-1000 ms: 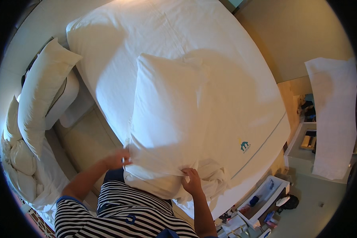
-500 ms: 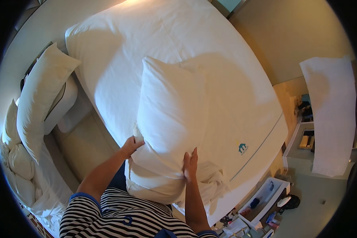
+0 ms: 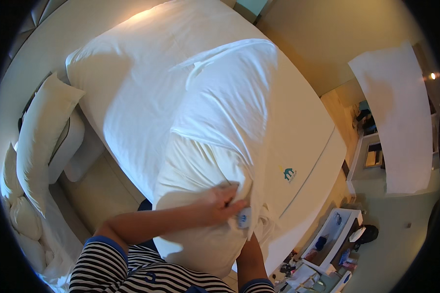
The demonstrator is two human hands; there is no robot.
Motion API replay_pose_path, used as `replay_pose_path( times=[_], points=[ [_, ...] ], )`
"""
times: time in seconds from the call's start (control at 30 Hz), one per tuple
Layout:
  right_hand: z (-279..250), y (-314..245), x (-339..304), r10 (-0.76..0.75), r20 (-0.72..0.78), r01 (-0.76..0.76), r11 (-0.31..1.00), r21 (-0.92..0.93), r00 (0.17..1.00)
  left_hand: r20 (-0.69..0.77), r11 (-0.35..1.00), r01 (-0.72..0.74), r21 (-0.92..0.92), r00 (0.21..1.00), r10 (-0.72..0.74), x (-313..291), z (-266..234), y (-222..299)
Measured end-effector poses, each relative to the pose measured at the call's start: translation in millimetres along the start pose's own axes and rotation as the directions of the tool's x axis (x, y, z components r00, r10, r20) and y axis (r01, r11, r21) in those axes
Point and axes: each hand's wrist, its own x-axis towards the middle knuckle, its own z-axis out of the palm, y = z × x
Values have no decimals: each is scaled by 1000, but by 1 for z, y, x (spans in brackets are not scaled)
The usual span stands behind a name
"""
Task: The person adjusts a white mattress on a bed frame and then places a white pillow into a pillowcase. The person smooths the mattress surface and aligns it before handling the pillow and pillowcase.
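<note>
A cream pillow [image 3: 195,176] stands on end against my chest at the near edge of the bed. A white pillowcase [image 3: 230,97] covers its upper half and hangs down its right side. My left hand [image 3: 220,201] reaches across the pillow's front and pinches the pillowcase edge near a small tag. My right forearm [image 3: 252,259] rises from below and disappears behind the pillow's lower right corner. The right hand itself is hidden.
The bed [image 3: 132,73] has a white sheet with a small teal emblem [image 3: 289,174]. Bare pillows [image 3: 39,132] are piled on a chair at the left. A white cloth [image 3: 401,117] hangs at the right. A cart [image 3: 327,239] with supplies stands at the lower right.
The pillow has come up nearer to me, with its cream lower half now showing below the case. My left hand crossed to the case's right edge. My right hand went out of sight.
</note>
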Motion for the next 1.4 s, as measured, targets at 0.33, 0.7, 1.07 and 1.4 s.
replay_pose_path(
  times=[0.33, 0.7, 1.07, 1.4],
  points=[
    [-33, 33, -76, -4, -349, 97, 963, 250, 937, 290, 903, 44, 428, 939, -183, -3, 117, -115],
    [22, -100, -51, -841, 258, 248, -153, -957, 475, -291, 794, 7, 607, 933, 214, 38, 37, -147],
    [72, -129, 23, -745, 412, 408, -205, -890, 525, -355, 723, 164, 671, 927, 119, 72, -11, -194],
    [33, -79, -79, -541, 526, 444, -287, -849, 656, -264, 852, -2, 524, 950, 165, 25, -16, -192]
  ],
)
